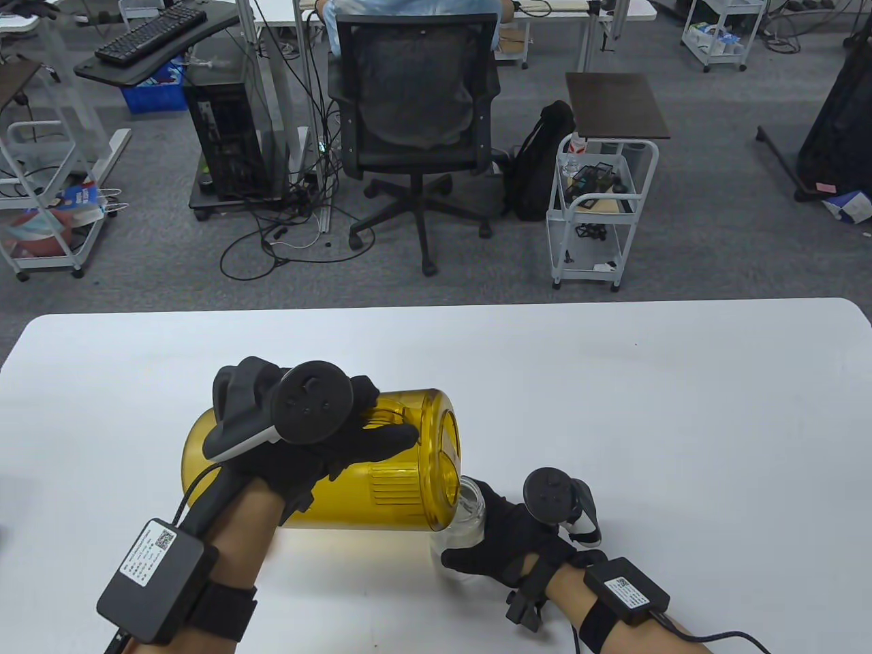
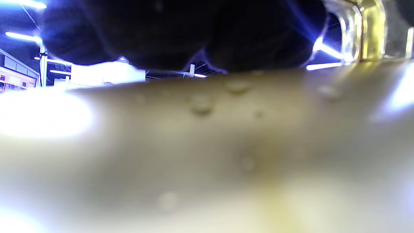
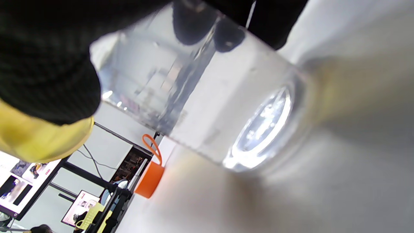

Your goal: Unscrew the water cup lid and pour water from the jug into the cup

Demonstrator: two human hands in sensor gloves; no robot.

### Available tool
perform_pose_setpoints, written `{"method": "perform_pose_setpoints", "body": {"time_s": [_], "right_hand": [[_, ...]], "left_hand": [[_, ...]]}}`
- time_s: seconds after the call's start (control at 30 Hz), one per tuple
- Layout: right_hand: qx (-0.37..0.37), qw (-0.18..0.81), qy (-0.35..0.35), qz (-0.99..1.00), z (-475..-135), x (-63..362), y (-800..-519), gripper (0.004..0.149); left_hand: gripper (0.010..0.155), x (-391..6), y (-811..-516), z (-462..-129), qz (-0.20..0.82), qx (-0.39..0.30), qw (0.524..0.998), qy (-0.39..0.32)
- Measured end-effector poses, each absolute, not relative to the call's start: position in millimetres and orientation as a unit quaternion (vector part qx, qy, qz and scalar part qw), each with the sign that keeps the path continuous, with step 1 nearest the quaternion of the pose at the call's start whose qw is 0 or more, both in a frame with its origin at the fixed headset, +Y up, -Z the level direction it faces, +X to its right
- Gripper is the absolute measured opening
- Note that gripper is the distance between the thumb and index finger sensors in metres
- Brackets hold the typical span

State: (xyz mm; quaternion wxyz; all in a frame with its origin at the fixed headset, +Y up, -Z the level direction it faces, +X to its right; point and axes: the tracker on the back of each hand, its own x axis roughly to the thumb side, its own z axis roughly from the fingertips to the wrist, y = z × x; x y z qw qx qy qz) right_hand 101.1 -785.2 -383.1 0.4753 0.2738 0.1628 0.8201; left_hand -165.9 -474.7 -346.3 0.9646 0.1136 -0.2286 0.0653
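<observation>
While the table view takes in the whole white table (image 1: 613, 381), the left hand (image 1: 320, 443) has the yellow jug (image 1: 402, 477) tipped right over on its side, fingers curled across the top of its translucent amber wall, its round mouth turned to the right. That mouth sits directly over the cup (image 1: 470, 507), a small clear jar at the table's near edge, and the right hand (image 1: 504, 545) is wrapped around the cup from the right side, fingers closed round its lower body. Whether water is running between them cannot be made out from up here.

Now the left wrist view, and it gives something the overhead shot misses: the jug's surface fills the picture, smooth, blurred and beaded with small droplets, with dark glove fingers (image 2: 161, 35) pressed on it at the top and a clear, yellowish moulded handle-like edge in the upper right corner.

Over to the right wrist view, tilted hard. Here the cup is plainly see-through, a straight-sided cylinder with a thick glossy base (image 3: 262, 126) resting on the table, black fingertips (image 3: 194, 26) showing through the wall from the far side. A curved yellow piece of the jug sits at the left edge. And only this camera catches the orange lid (image 3: 149, 179) with its thin loop strap, standing on the table well apart from the cup.
</observation>
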Motion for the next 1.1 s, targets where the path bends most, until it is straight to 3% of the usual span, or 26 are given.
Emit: {"method": "perform_pose_setpoints", "body": {"time_s": [1.1], "right_hand": [[0.274,0.475,0.163,0.820,-383.1,101.2,-785.2,0.107]], "left_hand": [[0.078,-163.9,-472.7,-344.6,0.060,0.113,0.965,-0.230]]}}
